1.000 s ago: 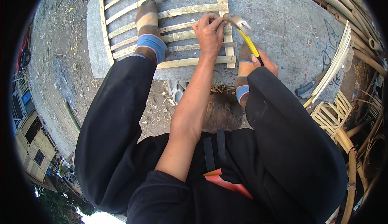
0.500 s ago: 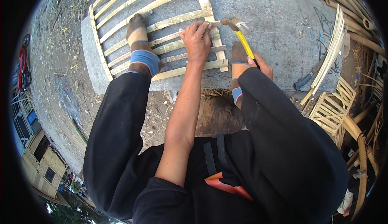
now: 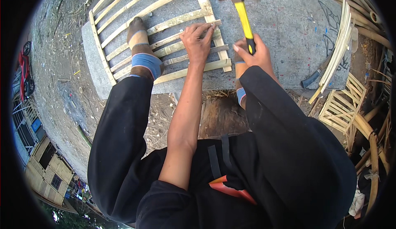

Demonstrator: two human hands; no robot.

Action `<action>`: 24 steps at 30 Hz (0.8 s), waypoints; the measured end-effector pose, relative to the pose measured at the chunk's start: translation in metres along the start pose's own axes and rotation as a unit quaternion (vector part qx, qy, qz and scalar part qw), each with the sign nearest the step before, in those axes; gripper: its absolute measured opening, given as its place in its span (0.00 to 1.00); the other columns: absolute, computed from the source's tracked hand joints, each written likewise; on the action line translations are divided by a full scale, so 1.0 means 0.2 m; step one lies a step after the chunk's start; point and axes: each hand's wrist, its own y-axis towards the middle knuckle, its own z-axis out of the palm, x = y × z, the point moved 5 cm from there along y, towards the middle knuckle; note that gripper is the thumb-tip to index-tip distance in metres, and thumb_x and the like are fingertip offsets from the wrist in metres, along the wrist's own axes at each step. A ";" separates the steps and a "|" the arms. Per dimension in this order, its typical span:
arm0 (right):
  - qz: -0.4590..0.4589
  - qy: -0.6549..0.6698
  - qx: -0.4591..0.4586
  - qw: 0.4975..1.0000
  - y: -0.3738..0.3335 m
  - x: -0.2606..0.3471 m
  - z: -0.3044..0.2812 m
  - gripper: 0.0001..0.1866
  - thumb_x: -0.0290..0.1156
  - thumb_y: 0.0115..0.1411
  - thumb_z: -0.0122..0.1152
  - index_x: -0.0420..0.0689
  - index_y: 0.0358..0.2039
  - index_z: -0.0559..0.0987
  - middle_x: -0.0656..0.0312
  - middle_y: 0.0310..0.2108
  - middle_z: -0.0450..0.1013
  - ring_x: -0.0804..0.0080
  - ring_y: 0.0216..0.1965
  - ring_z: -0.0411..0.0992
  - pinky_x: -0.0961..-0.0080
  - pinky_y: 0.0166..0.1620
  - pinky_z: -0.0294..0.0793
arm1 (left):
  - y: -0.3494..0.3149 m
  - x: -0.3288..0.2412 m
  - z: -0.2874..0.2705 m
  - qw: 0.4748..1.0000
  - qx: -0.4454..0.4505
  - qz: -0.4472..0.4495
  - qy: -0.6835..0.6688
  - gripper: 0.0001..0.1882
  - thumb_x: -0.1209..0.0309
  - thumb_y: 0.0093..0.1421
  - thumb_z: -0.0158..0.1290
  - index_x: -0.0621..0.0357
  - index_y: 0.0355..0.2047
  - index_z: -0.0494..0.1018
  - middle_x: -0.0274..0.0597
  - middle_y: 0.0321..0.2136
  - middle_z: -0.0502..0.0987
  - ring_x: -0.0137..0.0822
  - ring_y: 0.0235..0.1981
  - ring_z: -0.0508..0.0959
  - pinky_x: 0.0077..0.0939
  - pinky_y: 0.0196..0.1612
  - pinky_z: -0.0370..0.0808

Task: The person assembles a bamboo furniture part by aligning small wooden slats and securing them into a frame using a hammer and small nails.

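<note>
A frame of bamboo slats [image 3: 165,22] lies flat on a grey concrete slab [image 3: 280,26]. My left hand [image 3: 198,41] presses on the slats near the frame's right upright, fingers pinched at a crossing; whether it holds a nail is too small to tell. My right hand [image 3: 252,55] grips the handle of a yellow-handled hammer [image 3: 242,12], whose head is raised above the frame's right side. My left foot in a brown and blue sock [image 3: 140,49] stands on the slats. My right foot [image 3: 240,78] rests at the slab's near edge.
A dark-handled tool [image 3: 311,79] lies on the slab at right, beside a bundle of bamboo strips [image 3: 336,49]. Another slat frame [image 3: 342,105] and bamboo poles [image 3: 363,10] are stacked at right. A wooden stump [image 3: 220,115] sits below me. Dirt ground [image 3: 57,72] lies to the left.
The hammer has swung up from the slat to a raised position. My left hand stays on the same crossing. The view has shifted slightly.
</note>
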 end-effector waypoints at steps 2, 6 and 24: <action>-0.048 -0.001 0.001 0.999 0.11 0.03 0.06 0.17 0.33 0.55 0.69 0.39 0.39 0.73 0.60 0.28 0.79 0.77 0.29 0.73 0.74 0.33 0.72 | 0.00 -0.01 0.01 1.000 0.003 0.009 0.030 0.06 0.69 0.51 0.66 0.51 0.30 0.83 0.30 0.29 0.80 0.32 0.34 0.76 0.31 0.43 0.62; -0.115 -0.024 0.011 0.993 0.27 0.06 0.15 0.18 0.33 0.54 0.70 0.39 0.38 0.73 0.61 0.29 0.79 0.78 0.29 0.73 0.74 0.33 0.72 | -0.01 -0.01 0.04 0.999 0.015 0.014 0.038 0.06 0.69 0.52 0.65 0.48 0.32 0.84 0.29 0.30 0.80 0.32 0.35 0.76 0.31 0.45 0.60; -0.115 -0.023 0.005 0.993 0.35 0.03 0.23 0.18 0.31 0.53 0.71 0.38 0.38 0.73 0.58 0.29 0.78 0.73 0.32 0.75 0.71 0.36 0.73 | -0.01 0.00 0.03 0.998 0.012 0.000 0.055 0.06 0.69 0.52 0.64 0.48 0.33 0.84 0.29 0.30 0.80 0.33 0.34 0.75 0.31 0.44 0.61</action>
